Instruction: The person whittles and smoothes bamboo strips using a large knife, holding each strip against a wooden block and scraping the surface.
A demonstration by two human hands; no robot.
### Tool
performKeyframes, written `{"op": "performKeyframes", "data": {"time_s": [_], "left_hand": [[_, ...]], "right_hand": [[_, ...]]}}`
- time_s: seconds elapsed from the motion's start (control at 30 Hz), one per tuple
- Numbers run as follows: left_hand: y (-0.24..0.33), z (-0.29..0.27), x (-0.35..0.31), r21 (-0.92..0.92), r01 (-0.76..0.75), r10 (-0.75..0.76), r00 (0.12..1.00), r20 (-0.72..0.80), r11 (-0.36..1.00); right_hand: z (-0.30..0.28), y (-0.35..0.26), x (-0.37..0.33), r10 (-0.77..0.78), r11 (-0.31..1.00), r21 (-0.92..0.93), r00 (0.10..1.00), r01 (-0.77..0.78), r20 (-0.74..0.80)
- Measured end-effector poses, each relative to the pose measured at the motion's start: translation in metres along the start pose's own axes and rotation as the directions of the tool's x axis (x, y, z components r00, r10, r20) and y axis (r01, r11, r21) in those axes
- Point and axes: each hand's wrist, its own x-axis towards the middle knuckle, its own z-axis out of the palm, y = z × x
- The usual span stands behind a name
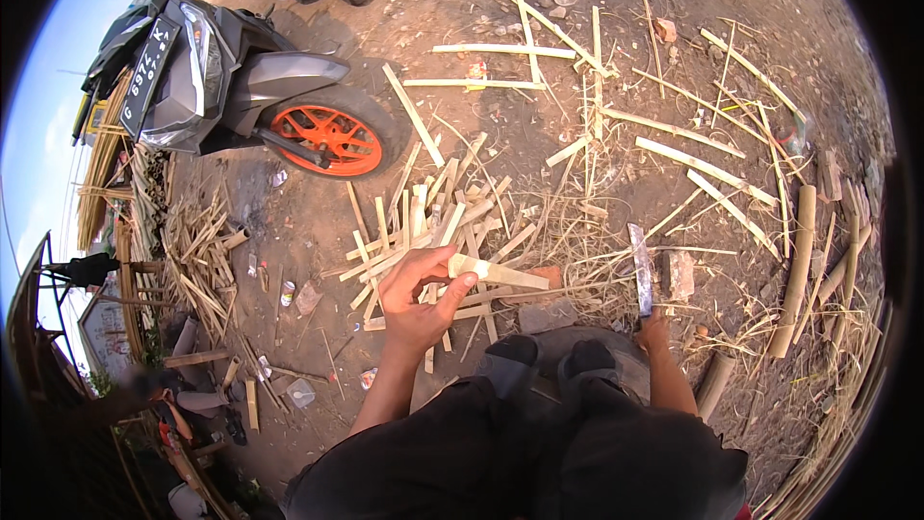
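Pinched between the thumb and fingers of my left hand (414,303) is a short, flat bamboo slat (512,276), its free end pointing right. Beneath and beyond that hand lies a loose heap of cut bamboo pieces (416,217). My right hand (654,331), low beside my right foot, is closed round the handle of a machete (640,265). The machete's blade points away from me, apart from the slat. My fingers cover most of its handle.
A brick (678,275) sits right of the blade, and a flat stone block (548,316) lies before my feet. Long bamboo strips (674,133) are strewn ahead; a bamboo pole (797,270) lies at right. A motorbike (231,87) stands at left, and a person's legs (204,401) show lower left.
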Motion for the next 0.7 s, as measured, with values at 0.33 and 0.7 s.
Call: {"op": "performKeyframes", "data": {"time_s": [0.33, 0.7], "left_hand": [[-0.004, 0.009, 0.003, -0.206, -0.006, 0.006, 1.000, 0.000, 0.979], [-0.002, -0.010, -0.002, -0.164, -0.092, 0.091, 0.996, -0.017, 0.982]], "right_hand": [[0.026, 0.056, 0.036, 0.004, 0.998, 0.063, 1.000, -0.006, 0.025], [0.039, 0.061, 0.032, 0.045, 0.908, 0.415, 0.998, -0.057, 0.038]]}}
